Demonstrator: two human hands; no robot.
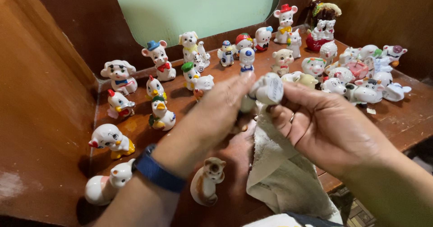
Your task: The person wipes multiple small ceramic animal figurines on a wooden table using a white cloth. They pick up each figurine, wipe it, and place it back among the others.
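Two hands at picture centre, working one small white figurine [267, 90] above a brown wooden shelf [406, 119].

Right hand [324, 130]: at 3 o'clock of the figurine; thumb and fingertips pressed together around its lower part, pinching it, with its flat base and round sticker turned toward the camera. Also trapped under the palm, a pale cloth [279, 173], hanging toward 6 o'clock.

Left hand [212, 114]: at 9 o'clock of the figurine; fingers straight and close together, not curled round anything, tips touching or just short of the figurine's left side, exact contact hidden by blur. Blue band [158, 172] on the wrist.

Figurine: long axis roughly along the 10-to-4 o'clock line, far end concealed behind the left fingertips. Right hand nearer and carrying the weight; left hand only alongside.

Surroundings: many more glazed animal figurines standing on the shelf from 9 o'clock round to 2 o'clock, among them a duck with a green hat [161, 114] at 9 o'clock, a mouse with a blue hat [158, 59] at 10 o'clock, and a brown-and-white cat [206, 182] near 7 o'clock. Crowded cluster of white pieces at 2 o'clock.
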